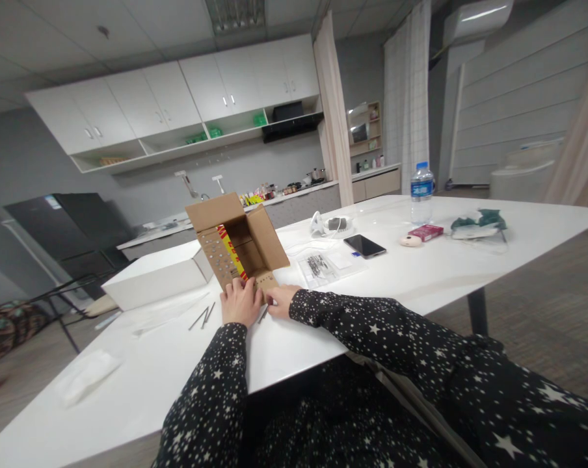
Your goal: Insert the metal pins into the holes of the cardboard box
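An open cardboard box (pixel 269 244) stands tilted in front of me, its flaps spread, with red-and-yellow tape and rows of small round metal spots on one flap. My left hand (pixel 240 302) rests over the box's near lower edge, fingers curled on the cardboard. Beside it, my right hand (pixel 281 302) is closed at the box's near corner; a thin dark metal rod (pixel 263 315) sticks out below its fingertips. Its fingertips are partly hidden. Several similar loose metal rods (pixel 205 316) lie on the table left of my left hand.
On the white table (pixel 294 351) are a white box (pixel 157 276), a clear tray of small metal pieces (pixel 318 268), a phone (pixel 365 246), a white cable, a water bottle (pixel 421 192), a red pack (pixel 425 232) and a crumpled white plastic piece (pixel 86 377).
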`<state>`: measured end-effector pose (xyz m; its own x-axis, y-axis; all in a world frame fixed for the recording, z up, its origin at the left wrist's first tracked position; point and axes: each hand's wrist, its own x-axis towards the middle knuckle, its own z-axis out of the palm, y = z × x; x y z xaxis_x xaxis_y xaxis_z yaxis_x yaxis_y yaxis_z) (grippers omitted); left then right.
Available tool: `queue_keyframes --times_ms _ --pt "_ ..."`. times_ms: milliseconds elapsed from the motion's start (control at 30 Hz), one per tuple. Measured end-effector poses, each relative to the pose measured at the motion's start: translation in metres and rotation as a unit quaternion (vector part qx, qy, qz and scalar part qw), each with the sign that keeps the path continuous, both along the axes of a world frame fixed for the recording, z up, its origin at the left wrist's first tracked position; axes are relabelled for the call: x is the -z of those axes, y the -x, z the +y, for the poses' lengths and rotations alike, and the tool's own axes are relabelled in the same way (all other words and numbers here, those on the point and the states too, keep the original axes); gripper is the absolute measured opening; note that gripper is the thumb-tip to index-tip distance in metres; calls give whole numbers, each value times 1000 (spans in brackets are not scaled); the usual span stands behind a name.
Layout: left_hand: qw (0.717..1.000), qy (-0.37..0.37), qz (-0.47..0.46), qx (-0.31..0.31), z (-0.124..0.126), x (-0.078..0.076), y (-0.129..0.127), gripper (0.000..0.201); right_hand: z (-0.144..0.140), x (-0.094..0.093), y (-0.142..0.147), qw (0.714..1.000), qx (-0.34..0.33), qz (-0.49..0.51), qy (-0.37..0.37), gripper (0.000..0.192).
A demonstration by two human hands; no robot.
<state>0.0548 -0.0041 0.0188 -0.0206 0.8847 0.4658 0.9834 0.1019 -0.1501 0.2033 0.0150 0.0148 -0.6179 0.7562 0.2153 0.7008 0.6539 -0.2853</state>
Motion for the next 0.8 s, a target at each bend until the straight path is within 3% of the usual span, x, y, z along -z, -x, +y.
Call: queue_keyframes --times_ms 267,500,800 --pt "998 -5 -44 41 -1 -4 2 34 -1 0 0 1000 7 -4 1 25" --pt "979 97 -137 118 -9 -8 2 14 -3 -3 -4 1000 4 2 10 28" --pt "981 123 -98 118 -9 -8 0 19 -5 -3 -4 1000 5 7 10 29"
